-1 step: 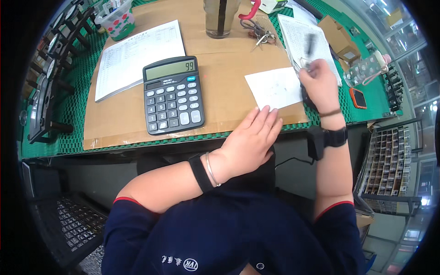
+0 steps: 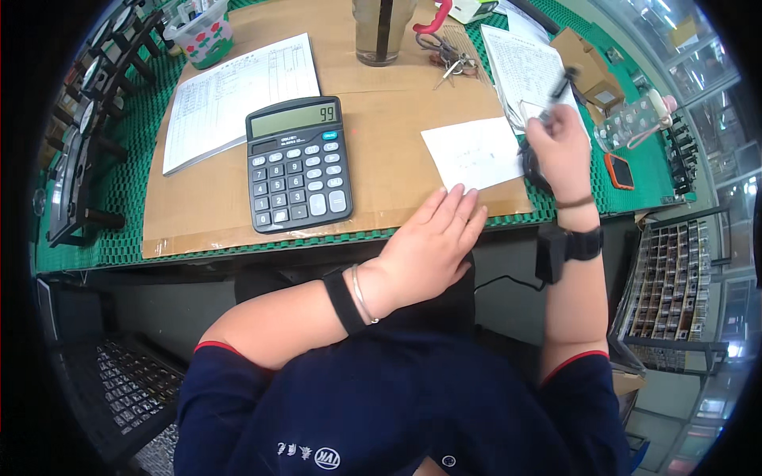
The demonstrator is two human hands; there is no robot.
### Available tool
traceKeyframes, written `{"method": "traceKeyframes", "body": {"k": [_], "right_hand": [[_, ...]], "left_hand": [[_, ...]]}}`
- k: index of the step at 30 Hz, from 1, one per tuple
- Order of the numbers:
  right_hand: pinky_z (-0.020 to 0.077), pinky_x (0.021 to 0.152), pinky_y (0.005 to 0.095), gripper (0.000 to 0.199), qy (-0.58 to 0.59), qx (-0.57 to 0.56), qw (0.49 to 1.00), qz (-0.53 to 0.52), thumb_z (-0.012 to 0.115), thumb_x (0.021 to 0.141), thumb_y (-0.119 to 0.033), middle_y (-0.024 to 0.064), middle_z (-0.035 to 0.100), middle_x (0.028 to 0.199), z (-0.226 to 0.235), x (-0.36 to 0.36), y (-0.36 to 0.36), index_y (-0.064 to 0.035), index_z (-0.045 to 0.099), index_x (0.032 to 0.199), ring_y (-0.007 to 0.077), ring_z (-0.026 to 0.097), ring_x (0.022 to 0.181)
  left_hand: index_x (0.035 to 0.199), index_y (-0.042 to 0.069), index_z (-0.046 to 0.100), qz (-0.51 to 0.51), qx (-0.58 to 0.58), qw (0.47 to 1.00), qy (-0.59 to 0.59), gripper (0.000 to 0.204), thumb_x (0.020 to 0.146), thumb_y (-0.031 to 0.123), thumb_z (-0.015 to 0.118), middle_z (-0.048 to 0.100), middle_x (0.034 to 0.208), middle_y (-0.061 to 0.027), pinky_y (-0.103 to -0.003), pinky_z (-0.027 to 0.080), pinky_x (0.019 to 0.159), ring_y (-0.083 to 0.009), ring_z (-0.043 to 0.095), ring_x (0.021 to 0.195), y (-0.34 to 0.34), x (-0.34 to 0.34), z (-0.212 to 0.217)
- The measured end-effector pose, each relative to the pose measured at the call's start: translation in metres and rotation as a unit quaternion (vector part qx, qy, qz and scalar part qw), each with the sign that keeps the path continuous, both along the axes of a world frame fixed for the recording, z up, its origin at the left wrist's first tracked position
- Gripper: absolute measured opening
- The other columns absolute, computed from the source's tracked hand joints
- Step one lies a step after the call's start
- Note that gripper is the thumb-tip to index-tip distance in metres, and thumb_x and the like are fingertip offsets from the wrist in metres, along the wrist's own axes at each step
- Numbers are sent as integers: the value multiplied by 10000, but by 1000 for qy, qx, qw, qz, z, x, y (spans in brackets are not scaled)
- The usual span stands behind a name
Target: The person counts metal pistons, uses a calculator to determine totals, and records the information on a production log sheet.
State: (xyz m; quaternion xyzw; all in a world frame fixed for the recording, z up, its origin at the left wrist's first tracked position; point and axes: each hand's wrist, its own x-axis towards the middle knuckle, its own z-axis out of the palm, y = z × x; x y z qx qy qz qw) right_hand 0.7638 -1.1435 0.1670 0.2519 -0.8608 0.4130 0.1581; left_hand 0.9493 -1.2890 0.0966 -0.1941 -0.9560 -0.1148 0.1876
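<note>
My left hand point(image 2: 435, 242) lies flat with its fingers stretched out, the fingertips on the lower edge of a small white sheet of paper point(image 2: 468, 151). Faint handwriting shows on that sheet. My right hand point(image 2: 561, 151) is closed around a dark pen point(image 2: 563, 86), somewhat blurred, its upper end pointing away and to the right. This hand is raised right of the sheet, near a stack of printed forms point(image 2: 516, 67). A black calculator point(image 2: 298, 166) lies left of the sheet, its display lit with digits.
A printed form pad point(image 2: 238, 95) lies behind the calculator, near a flowered plastic tub point(image 2: 202, 40). Farther back stand a drink cup point(image 2: 381, 36) and keys with a red hook point(image 2: 446, 55). At right are a clear bottle point(image 2: 635, 119), an orange-edged device point(image 2: 619, 170) and a cardboard box point(image 2: 587, 63).
My right hand has shifted slightly right, away from the small sheet, and the pen leans more to the right. My left hand has stayed on the paper.
</note>
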Motion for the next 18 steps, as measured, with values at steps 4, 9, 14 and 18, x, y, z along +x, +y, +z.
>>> {"method": "traceKeyframes", "body": {"k": [4,9,14,18], "right_hand": [[404,527,209,127,-233,-230,938,110,613,932,-56,-9,567,733,-6,31,7,-2,545,1026,52,514,591],[475,586,207,113,-260,-259,911,190,620,957,-50,-2,562,762,-47,44,-1,-51,510,980,53,537,614],[481,611,207,101,-267,-276,902,196,614,976,-88,8,579,751,-52,52,-10,-36,530,954,48,545,640],[427,567,215,189,-232,-168,941,181,663,974,-149,-11,603,701,-52,53,-13,-11,622,851,37,534,627]], "left_hand": [[1387,-8,492,-2,16,1000,1,695,844,374,696,497,1442,-188,-439,332,1158,-336,459,1354,-17,13,-2],[1334,26,556,-1,34,999,16,618,814,315,723,520,1435,-158,-422,373,1131,-314,475,1356,-34,33,-4],[1295,51,599,15,39,999,30,557,804,283,725,532,1444,-125,-414,384,1118,-285,479,1368,-34,35,-8],[1282,59,613,21,40,998,41,538,800,272,723,539,1440,-114,-410,385,1115,-272,487,1365,-33,35,-9]]}}
